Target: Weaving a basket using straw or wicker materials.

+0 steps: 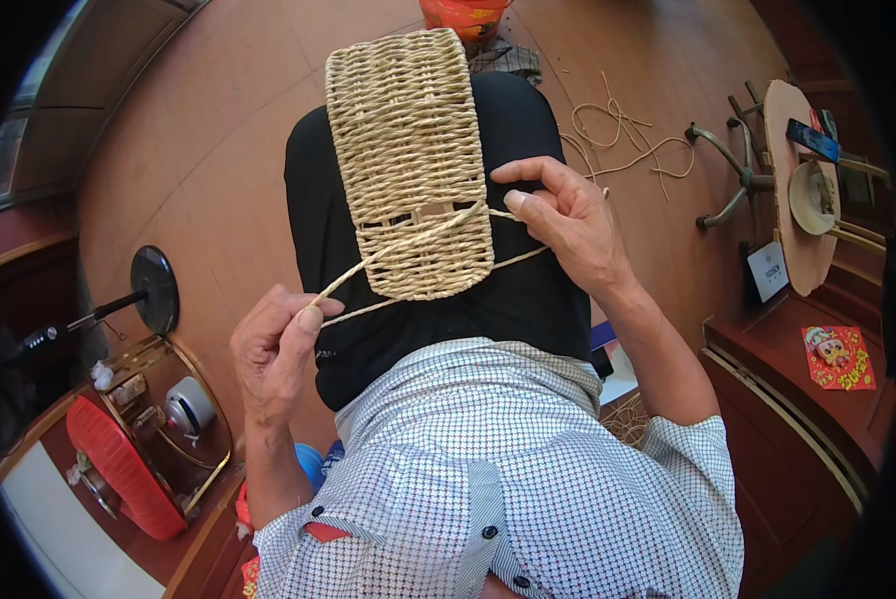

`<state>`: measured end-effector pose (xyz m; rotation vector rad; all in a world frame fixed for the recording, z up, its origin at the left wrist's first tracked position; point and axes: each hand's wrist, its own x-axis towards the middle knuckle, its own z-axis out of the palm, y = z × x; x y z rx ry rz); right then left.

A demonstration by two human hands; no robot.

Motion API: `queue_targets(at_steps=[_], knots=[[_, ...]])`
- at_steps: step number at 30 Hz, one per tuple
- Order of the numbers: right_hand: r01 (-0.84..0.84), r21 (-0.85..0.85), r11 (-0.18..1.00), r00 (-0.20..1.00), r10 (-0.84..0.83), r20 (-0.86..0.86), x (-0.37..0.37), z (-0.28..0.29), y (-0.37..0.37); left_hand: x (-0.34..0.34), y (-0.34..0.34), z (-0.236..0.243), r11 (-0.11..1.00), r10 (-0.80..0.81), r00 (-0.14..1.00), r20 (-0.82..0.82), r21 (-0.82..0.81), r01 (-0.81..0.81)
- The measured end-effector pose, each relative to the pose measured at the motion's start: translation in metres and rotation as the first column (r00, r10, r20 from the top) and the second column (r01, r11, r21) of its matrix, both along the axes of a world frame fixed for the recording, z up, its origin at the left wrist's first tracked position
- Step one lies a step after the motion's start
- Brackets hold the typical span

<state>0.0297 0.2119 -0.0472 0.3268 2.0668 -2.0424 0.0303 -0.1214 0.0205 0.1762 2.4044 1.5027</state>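
Observation:
Across my lap lies a long woven straw panel (405, 130) with rounded corners, its far end toward my knees. A gap shows in the weave near its close end. My left hand (280, 344), at the panel's left, pinches a twisted straw cord (393, 247) between thumb and fingers. From there the cord slants up over the panel to its right edge; another length passes beneath the near end. On the right side, my right hand (568, 222) closes on the cord by its thumb, with the index finger stretched toward the panel. Its lower fingers are partly hidden.
Loose cord (618, 130) trails over the floor to the right. A red bucket (465, 18) stands beyond my knees. At the right, a round wooden table (788, 120) carries a phone and a hat. A red basin (118, 469) is at the lower left, near a black round base (155, 290).

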Motion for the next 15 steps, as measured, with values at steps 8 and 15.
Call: queue_targets(at_steps=[8, 15], knots=[[-0.058, 0.042, 0.997, 0.998, 0.057, 0.015, -0.002, 0.003, 0.002, 0.001, 0.002, 0.005, 0.994, 0.101, 0.990, -0.097, 0.062, -0.095], [-0.148, 0.118, 0.982, 0.989, 0.144, 0.037, -0.006, 0.010, 0.005, -0.004, 0.027, 0.021, 0.985, -0.030, 0.965, -0.259, -0.171, -0.015]])
